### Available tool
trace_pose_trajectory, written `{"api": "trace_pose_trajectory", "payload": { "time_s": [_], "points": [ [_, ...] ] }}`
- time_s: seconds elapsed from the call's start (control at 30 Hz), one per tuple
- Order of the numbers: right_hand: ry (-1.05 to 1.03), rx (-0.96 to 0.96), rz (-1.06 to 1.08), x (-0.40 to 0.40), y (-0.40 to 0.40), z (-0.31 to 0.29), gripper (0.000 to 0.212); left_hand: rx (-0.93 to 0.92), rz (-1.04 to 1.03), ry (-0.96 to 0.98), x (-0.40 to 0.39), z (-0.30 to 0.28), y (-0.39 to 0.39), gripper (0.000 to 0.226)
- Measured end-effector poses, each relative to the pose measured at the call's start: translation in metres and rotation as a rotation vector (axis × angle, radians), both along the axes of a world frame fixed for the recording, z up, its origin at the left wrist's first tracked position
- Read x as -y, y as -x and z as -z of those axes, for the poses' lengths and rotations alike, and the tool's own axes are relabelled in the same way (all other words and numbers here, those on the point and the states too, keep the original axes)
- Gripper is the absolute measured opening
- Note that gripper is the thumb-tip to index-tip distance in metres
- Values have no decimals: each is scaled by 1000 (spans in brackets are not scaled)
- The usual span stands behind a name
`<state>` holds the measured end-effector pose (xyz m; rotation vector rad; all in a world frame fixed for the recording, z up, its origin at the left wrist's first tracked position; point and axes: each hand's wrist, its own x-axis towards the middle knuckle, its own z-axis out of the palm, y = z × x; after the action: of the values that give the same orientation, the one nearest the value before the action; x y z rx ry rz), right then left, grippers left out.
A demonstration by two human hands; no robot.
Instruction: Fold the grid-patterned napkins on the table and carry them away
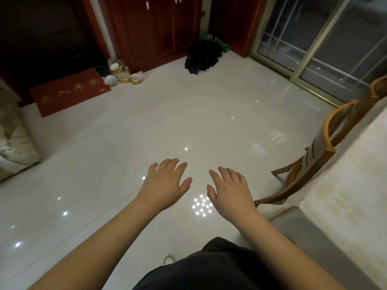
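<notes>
Tiled floor (146,126) beneath both empty, spread hands (196,185).

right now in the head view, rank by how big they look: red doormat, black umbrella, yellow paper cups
1. red doormat
2. black umbrella
3. yellow paper cups
All lie far off, at differing distances, so true sizes stay unsure.

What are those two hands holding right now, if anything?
Nothing. The left hand and the right hand are both stretched out over the tiled floor with fingers spread, empty. No napkin is in view.
</notes>
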<state>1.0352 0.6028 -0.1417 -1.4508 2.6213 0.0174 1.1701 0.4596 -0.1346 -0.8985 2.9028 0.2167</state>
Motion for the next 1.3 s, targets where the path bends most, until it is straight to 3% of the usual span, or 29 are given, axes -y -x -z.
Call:
{"api": "trace_pose_trajectory", "payload": {
  "time_s": [0.2, 0.33, 0.43, 0.6, 0.73, 1.0, 1.3],
  "points": [
    [4, 2, 103, 19, 76, 10, 51, 23, 143, -47, 29, 9, 91, 85],
    [-1, 17, 132, 33, 142, 22, 53, 66, 194, 3, 49, 14, 167, 70],
    [31, -7, 196, 44, 191, 21, 50, 111, 250, 22, 58, 10, 224, 72],
    [40, 22, 250, 50, 269, 12, 52, 103, 294, 44, 71, -2, 308, 63],
    [55, 39, 292, 59, 311, 7, 50, 61, 358, 60, 81, -8, 362, 73],
    [49, 45, 402, 99, 394, 13, 50, 55, 468, 35, 127, 5, 463, 57],
    [-1, 44, 412, 199, 500, 5, 54, 25, 513, 24, 234, 12, 572, 86]
  ]
}}
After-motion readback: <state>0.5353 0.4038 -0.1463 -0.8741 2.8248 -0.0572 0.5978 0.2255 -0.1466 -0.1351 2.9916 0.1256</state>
